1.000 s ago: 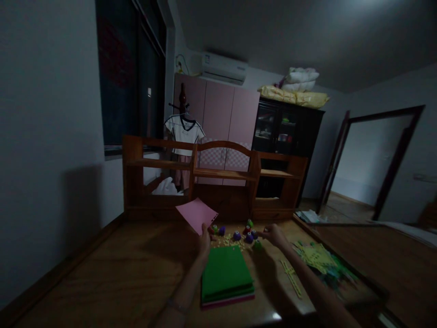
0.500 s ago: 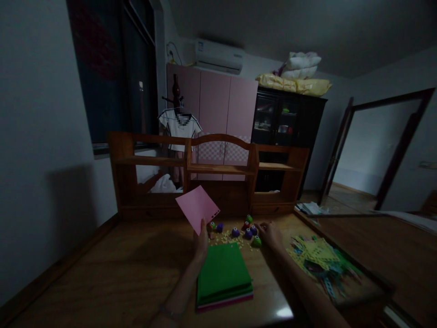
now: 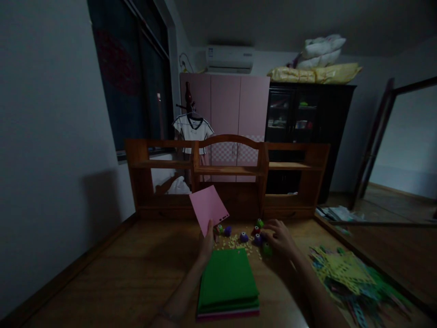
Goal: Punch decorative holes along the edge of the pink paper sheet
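My left hand (image 3: 206,243) pinches a pink sheet of paper (image 3: 209,207) by its lower corner and holds it tilted above the table. A short row of small punched holes runs along its lower right edge. My right hand (image 3: 282,237) is curled over a purple craft punch, its fingertips on it and mostly hiding it. Around it stand other small craft punches: a red one (image 3: 256,230), a purple one (image 3: 243,237) and a green one (image 3: 267,249) partly in shadow. Below my left hand lies a stack of green sheets (image 3: 229,278) with pink ones underneath.
Tiny yellow paper cutouts (image 3: 234,242) are scattered among the punches. At the right, a pile of yellow and green stencils (image 3: 348,269) lies beside the table's raised edge. A wooden shelf unit (image 3: 228,171) stands along the back of the table.
The view has turned slightly left. My right hand has come down onto the purple punch, its fingers now covering most of it. The pink sheet stays in my left hand.
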A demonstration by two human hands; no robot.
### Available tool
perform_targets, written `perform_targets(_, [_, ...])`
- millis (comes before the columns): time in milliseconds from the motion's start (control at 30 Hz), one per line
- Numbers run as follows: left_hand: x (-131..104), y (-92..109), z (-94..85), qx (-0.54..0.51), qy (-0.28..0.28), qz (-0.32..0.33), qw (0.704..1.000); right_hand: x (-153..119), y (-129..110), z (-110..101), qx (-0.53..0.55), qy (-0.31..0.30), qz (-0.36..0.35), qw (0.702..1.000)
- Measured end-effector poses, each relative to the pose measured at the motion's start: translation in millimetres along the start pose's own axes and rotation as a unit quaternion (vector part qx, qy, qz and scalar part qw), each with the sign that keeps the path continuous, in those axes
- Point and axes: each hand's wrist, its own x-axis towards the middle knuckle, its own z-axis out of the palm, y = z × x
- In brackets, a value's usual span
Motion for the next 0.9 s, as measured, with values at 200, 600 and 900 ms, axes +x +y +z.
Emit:
perform_targets(200, [-3,4,-1.7,-0.002,-0.014,0.004,1.000,0,8,17,-0.043,-0.006,0.021,0.999])
perform_targets(600, [-2,-3,-1.6,0.000,0.004,0.015,1.000,9,-37,-15,0.263,0.127,0.184,0.939])
perform_targets(900, [-10,13,0.8,-0.034,0.080,-0.007,0.996,42,-140,72,0.639,0.057,0.218,0.735])
